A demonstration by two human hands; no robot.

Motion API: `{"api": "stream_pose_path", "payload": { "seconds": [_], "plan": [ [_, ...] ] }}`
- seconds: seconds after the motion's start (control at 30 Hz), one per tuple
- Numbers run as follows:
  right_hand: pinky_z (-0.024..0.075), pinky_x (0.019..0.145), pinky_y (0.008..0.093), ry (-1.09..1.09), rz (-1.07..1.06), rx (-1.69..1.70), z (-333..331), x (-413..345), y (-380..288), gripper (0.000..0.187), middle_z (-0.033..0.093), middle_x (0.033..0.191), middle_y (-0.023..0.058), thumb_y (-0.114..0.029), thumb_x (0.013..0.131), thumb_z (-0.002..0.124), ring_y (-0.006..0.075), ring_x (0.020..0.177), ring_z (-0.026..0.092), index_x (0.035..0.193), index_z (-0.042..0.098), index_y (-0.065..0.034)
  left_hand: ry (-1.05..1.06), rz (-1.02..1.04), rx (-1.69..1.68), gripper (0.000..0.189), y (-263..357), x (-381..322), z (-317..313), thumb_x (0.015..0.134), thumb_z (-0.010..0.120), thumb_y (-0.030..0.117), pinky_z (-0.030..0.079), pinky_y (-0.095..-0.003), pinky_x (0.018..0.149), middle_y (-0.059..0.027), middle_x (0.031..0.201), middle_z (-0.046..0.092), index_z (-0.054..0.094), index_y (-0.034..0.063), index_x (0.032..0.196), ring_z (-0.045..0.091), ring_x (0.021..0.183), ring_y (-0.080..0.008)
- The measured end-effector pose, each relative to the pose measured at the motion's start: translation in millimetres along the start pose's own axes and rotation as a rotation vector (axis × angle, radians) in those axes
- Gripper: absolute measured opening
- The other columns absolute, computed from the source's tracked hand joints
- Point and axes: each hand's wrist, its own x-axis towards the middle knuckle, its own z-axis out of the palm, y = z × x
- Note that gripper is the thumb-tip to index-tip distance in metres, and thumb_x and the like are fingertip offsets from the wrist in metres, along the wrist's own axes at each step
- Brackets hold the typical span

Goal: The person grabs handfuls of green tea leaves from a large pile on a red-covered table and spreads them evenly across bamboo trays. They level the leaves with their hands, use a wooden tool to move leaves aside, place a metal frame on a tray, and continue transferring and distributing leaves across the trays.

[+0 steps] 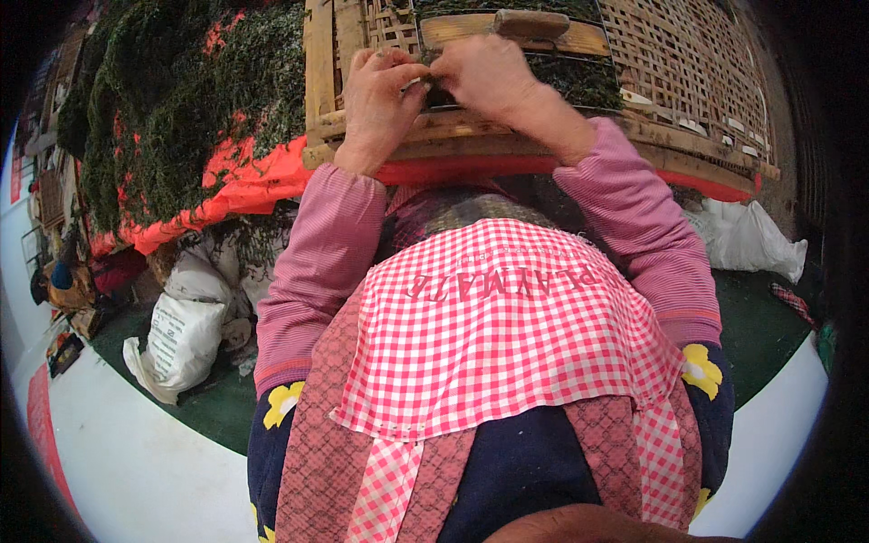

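Note:
My left hand [383, 102] and my right hand [489, 81] meet over the near side of a woven bamboo rack [686, 61], thumbs and fingers bent towards each other. A small pale glint shows by my left thumb; what it is cannot be made out. Dark bits lie close to the fingertips, and the fingers hide whether anything is pinched. Just beyond my right hand a wooden board with a rounded wooden handle [531, 24] rests across a rectangular bed of dark green plant matter [577, 83]. The rack's near wooden rail [468, 125] runs beneath my wrists.
A large heap of dark green plant matter [176, 102] spreads over a red sheet [251, 180] at left. Several pale flat pieces [692, 127] lie along the rack's right part. White sacks stand on the floor at left [183, 332] and right [753, 237].

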Motion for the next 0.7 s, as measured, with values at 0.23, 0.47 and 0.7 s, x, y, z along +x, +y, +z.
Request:
{"api": "stream_pose_path", "payload": {
  "seconds": [0.23, 0.47, 0.7],
  "plan": [
    [0.047, 0.071, 0.0412, 0.428, -0.144, 0.017, -52.0, -19.4, 66.7, 0.02, 0.06, 0.086, 0.0124, -0.014, 0.077, 0.068, 0.0325, 0.083, 0.058, 0.094, 0.061, -0.0055, -0.005, 0.1, 0.069, 0.02, 7.4, 17.8, -1.1, 0.065, 0.076, 0.01, 0.044, -0.0363, 0.087, -0.0023, 0.096, 0.063, 0.073, 0.0134, 0.085, 0.052, 0.1, -0.026],
    [0.0485, 0.069, 0.037, 0.423, -0.263, 0.078, -58.8, -26.6, 77.8, 0.022, 0.063, 0.085, 0.0086, -0.012, 0.079, 0.065, 0.0289, 0.08, 0.06, 0.1, 0.06, -0.007, 0.13, 0.08, 0.163, 0.034, 7.2, 9.4, -38.6, 0.068, 0.076, 0.019, 0.042, -0.0399, 0.094, -0.0029, 0.107, 0.063, 0.067, 0.0138, 0.101, 0.05, 0.11, -0.0293],
    [0.0509, 0.067, 0.037, 0.259, -0.303, 0.011, -30.4, -51.6, 71.1, 0.034, 0.058, 0.082, 0.0073, -0.01, 0.075, 0.067, 0.0271, 0.079, 0.06, 0.108, 0.056, -0.0101, -0.183, 0.146, 0.219, 0.05, 36.6, -12.4, -15.5, 0.071, 0.073, 0.035, 0.03, -0.0499, 0.105, -0.0034, 0.127, 0.056, 0.062, 0.0119, 0.114, 0.034, 0.13, -0.0322]
  ]
}}
